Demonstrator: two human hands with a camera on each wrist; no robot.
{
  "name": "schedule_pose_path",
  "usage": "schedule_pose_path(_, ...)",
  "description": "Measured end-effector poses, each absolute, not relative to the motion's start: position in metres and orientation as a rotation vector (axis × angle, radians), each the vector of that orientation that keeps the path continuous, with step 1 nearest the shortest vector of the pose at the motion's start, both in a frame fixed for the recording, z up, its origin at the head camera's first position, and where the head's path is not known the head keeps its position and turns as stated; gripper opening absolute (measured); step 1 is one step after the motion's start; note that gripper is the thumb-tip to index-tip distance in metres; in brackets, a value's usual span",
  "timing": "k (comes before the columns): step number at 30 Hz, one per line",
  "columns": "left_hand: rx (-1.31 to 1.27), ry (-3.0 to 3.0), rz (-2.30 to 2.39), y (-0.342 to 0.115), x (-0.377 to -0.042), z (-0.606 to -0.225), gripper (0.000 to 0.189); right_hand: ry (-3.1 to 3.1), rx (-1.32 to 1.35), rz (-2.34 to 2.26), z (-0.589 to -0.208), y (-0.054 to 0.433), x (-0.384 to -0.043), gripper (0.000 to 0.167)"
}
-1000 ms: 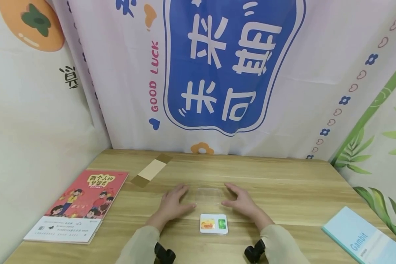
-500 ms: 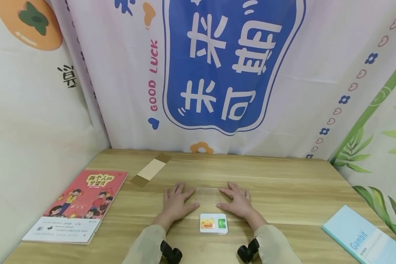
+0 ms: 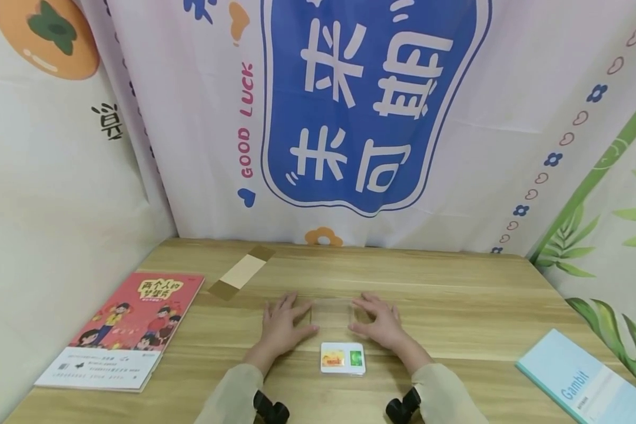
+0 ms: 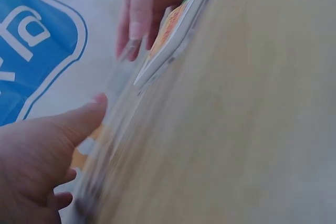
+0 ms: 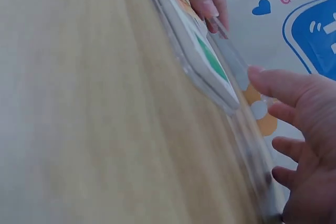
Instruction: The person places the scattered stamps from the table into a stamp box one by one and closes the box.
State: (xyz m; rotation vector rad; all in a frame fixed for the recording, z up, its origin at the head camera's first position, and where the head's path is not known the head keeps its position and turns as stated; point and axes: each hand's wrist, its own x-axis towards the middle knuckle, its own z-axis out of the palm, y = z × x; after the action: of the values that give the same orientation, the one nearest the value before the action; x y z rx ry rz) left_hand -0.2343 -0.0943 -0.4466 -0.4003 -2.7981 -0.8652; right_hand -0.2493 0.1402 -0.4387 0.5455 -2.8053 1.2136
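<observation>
A clear plastic lid [image 3: 331, 314] lies between the two hands, its outline faint against the wood. My left hand [image 3: 284, 325] holds its left side, thumb nearer me and fingers beyond. On the other side my right hand [image 3: 383, 324] holds the right edge in the same way. The lid's edge [image 5: 231, 48] shows against the thumbs in the wrist views. Just nearer me sits a flat white case [image 3: 342, 366] with an orange picture and a green one, and a clear rim under it. Neither hand touches that case.
On the wooden table [image 3: 456, 306], a red picture book [image 3: 132, 324] lies at left and a light blue notebook [image 3: 577, 377] at right. A beige strip with brown ends [image 3: 242, 272] lies farther back. A printed cloth [image 3: 206, 147] hangs behind.
Both hands first moved inward to the lid's sides, their fingers flat half a second ago. Now they grip it, and it has shifted slightly up and left in the head view.
</observation>
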Motion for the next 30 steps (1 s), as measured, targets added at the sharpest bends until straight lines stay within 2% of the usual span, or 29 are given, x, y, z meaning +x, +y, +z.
schedule_pose_path(7, -0.473, -2.721, -1.067, -0.094, -0.216, -0.442, 0.058, -2.675, 0.574, 1.635, -0.431, 0.139, -0.229, 0.06)
schedule_pose_path(11, -0.495, -2.696, -1.136, -0.092, -0.203, -0.439, 0.06, -2.652, 0.61, 1.7, -0.428, 0.143, -0.214, 0.061)
schedule_pose_path(18, -0.56, -2.683, -1.159, -0.093, -0.18, -0.433, 0.063, -2.653, 0.692, 1.651, -0.428, 0.149, -0.195, 0.064)
schedule_pose_path(30, -0.6, -2.727, -1.002, -0.086, -0.164, -0.44, 0.062, -2.72, 0.609, 1.367, -0.44, 0.158, -0.175, 0.058)
